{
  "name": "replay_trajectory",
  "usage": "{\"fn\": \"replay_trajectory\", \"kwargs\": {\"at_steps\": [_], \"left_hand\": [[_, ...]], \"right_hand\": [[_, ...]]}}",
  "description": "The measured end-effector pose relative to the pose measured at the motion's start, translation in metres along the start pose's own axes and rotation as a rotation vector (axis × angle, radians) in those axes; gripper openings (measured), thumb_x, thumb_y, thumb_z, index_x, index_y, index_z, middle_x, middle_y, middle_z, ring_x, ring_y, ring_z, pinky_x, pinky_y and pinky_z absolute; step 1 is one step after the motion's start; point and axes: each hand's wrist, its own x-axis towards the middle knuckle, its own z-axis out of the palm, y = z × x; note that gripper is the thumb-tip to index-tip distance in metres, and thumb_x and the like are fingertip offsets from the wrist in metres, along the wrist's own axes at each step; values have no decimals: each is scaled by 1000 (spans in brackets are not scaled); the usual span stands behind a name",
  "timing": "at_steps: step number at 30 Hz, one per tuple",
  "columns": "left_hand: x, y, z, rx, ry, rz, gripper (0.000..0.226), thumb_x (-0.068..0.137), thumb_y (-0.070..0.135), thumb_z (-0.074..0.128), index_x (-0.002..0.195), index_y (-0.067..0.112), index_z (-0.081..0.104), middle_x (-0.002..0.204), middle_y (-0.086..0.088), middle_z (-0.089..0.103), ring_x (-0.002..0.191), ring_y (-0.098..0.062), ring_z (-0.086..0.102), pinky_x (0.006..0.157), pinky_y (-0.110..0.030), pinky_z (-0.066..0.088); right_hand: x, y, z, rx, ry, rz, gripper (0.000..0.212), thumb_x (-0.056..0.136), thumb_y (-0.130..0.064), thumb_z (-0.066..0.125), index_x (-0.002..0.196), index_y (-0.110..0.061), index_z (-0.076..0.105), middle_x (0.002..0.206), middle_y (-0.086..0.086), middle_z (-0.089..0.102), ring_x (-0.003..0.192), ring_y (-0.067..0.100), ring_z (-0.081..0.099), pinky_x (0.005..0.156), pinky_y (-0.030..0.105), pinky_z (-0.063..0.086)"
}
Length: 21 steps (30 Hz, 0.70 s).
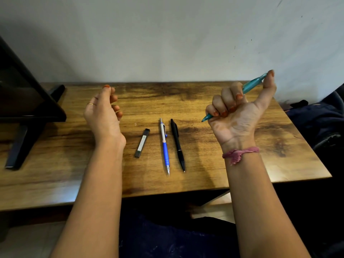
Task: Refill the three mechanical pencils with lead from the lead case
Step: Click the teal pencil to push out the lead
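My right hand (236, 110) is raised above the table's right side and grips a teal mechanical pencil (251, 85) in its curled fingers, with the thumb on the pencil's top end. The tip points down to the left. My left hand (101, 112) hovers over the left middle of the wooden table (242, 164), fingers loosely curled, holding nothing. Between the hands lie a dark lead case (142, 143), a blue and silver pencil (165, 146) and a black pencil (177, 144), side by side with the pencil tips toward me.
A black monitor (22, 90) on a stand fills the left end of the table. A pale wall rises behind the table. Dark fabric and a chair (320, 120) sit past the right edge.
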Motion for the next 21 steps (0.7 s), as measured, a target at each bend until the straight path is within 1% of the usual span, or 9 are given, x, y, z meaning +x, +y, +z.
{"fn": "replay_trajectory", "kwargs": {"at_steps": [6,12,17,21], "left_hand": [[-1,0,0,4,-4,1,13,87,25,64,74,23,66,63,13,62,51,0,48,47,-15,38],[-1,0,0,6,-1,2,11,87,25,64,76,23,66,64,12,62,51,0,48,47,-16,38],[0,0,0,-1,-2,5,12,87,24,64,75,22,66,64,12,62,50,-1,48,46,-16,38],[0,1,-1,-4,-2,5,12,86,24,64,75,23,67,65,11,62,51,-1,48,46,-16,38]], "right_hand": [[-2,0,3,-35,14,15,58,84,-67,29,48,-22,30,42,-9,17,42,11,8,45,25,7],[-3,1,5,-85,-19,-12,58,88,-68,28,52,-22,30,45,-9,17,43,11,9,44,26,8],[-4,2,7,-162,-34,-23,57,89,-62,23,49,-23,29,42,-9,19,42,11,9,43,26,8],[-4,2,9,-122,-41,-34,57,90,-64,23,53,-21,27,44,-8,17,43,11,8,44,26,7]]}}
